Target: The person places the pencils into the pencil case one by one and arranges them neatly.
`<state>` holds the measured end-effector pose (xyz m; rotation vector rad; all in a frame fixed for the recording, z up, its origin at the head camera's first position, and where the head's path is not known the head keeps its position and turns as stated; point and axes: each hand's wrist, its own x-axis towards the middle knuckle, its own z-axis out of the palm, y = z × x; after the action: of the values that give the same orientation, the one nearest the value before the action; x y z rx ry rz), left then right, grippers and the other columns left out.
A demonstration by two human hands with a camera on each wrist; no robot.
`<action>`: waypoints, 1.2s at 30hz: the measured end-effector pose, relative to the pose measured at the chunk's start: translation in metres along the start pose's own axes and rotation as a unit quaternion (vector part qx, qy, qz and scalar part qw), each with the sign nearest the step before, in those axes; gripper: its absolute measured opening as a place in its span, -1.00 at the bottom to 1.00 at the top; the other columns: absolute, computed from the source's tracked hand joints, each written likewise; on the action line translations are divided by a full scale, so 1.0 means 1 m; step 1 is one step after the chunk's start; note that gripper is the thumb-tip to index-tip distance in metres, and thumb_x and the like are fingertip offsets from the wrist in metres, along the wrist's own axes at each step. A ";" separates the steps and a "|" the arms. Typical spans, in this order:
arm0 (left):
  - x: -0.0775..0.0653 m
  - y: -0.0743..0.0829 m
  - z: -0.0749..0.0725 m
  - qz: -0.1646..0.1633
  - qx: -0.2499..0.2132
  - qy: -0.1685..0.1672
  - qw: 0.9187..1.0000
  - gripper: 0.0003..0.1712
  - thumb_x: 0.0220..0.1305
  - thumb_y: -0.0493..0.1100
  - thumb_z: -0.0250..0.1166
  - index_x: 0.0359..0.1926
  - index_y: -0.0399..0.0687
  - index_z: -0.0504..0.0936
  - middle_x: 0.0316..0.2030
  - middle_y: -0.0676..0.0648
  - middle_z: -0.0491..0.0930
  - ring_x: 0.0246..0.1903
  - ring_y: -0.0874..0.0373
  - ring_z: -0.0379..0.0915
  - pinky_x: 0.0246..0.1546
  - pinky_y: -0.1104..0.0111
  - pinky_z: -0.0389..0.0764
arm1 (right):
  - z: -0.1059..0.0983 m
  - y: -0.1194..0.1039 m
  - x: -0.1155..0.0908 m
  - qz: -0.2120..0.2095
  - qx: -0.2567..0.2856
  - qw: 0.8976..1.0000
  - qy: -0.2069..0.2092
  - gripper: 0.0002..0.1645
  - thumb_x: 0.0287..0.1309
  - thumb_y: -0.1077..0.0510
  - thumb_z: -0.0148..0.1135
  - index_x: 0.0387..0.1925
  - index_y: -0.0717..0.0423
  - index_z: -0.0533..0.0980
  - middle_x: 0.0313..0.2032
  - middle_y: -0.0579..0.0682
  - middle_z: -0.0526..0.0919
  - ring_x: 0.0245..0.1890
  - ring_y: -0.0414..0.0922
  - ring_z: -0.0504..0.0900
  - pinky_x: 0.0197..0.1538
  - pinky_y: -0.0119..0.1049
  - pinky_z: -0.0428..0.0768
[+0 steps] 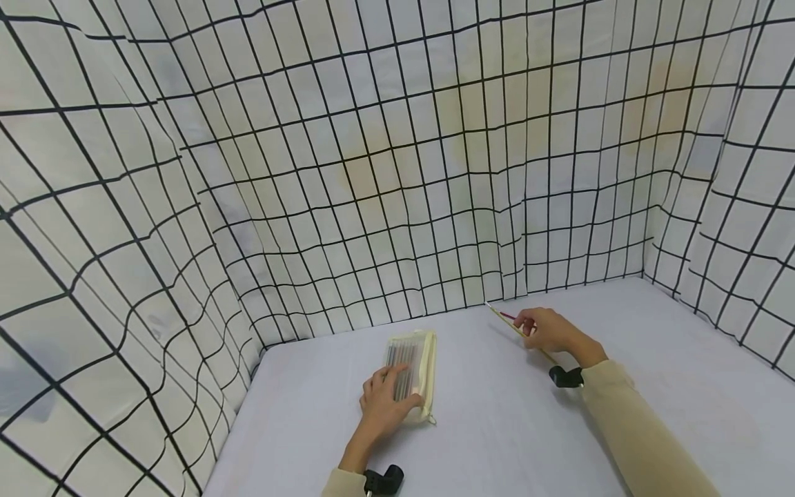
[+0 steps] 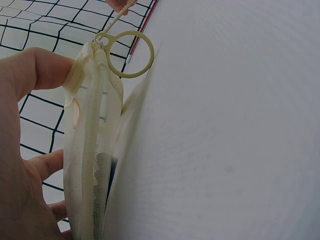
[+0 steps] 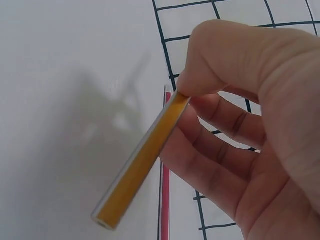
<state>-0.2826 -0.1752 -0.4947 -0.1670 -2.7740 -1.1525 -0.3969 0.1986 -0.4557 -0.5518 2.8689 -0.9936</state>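
Note:
My left hand (image 1: 386, 404) rests with spread fingers on a cream zippered pencil case (image 1: 428, 359). Long thin items show through its see-through top. Seen edge-on in the left wrist view, the case (image 2: 85, 165) has a round ring (image 2: 150, 55) at its zipper end, and the thumb touches its upper side. Toward the back, my right hand (image 1: 549, 330) pinches a yellow pencil (image 3: 142, 165) between thumb and fingers, tilted above the table. A red pencil (image 3: 165, 200) lies on the table just beyond these fingers.
A white cloth covers the table (image 1: 484, 428). White walls with a black grid (image 1: 397, 207) rise behind it and at both sides. Each wrist wears a small black camera (image 1: 566, 377).

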 end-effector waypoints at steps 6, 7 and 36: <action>0.000 0.000 0.000 -0.001 0.003 0.001 1.000 -0.12 0.00 0.11 0.38 0.40 0.06 0.45 0.43 -0.28 0.24 0.41 -0.38 -0.01 0.30 -0.41 -0.01 | 0.001 -0.002 0.002 -0.010 0.009 1.000 0.005 -0.60 0.00 0.35 0.34 -0.04 0.18 0.58 -0.29 -0.03 0.59 -0.28 -0.10 0.49 -0.25 -0.25 0.48; 0.000 0.000 0.000 -0.001 0.003 0.001 1.000 -0.12 0.00 0.11 0.39 0.41 0.06 0.45 0.43 -0.29 0.24 0.41 -0.38 -0.01 0.30 -0.41 -0.01 | 0.001 -0.002 0.002 -0.012 0.013 1.000 0.005 -0.61 0.01 0.35 0.33 -0.04 0.19 0.58 -0.29 -0.03 0.59 -0.29 -0.10 0.49 -0.26 -0.25 0.48; 0.001 -0.002 0.002 -0.004 0.005 0.003 1.000 -0.11 -0.02 0.13 0.40 0.41 0.11 0.45 0.43 -0.26 0.24 0.41 -0.34 -0.01 0.30 -0.38 0.01 | 0.020 -0.024 0.009 0.004 0.189 0.981 -0.038 -0.53 0.20 0.37 0.22 0.15 0.39 0.43 -0.18 0.12 0.55 -0.35 -0.08 0.64 -0.31 -0.23 0.73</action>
<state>-0.2844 -0.1754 -0.4974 -0.1516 -2.7772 -1.1401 -0.3943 0.1661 -0.4567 -0.5294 2.5177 -1.4352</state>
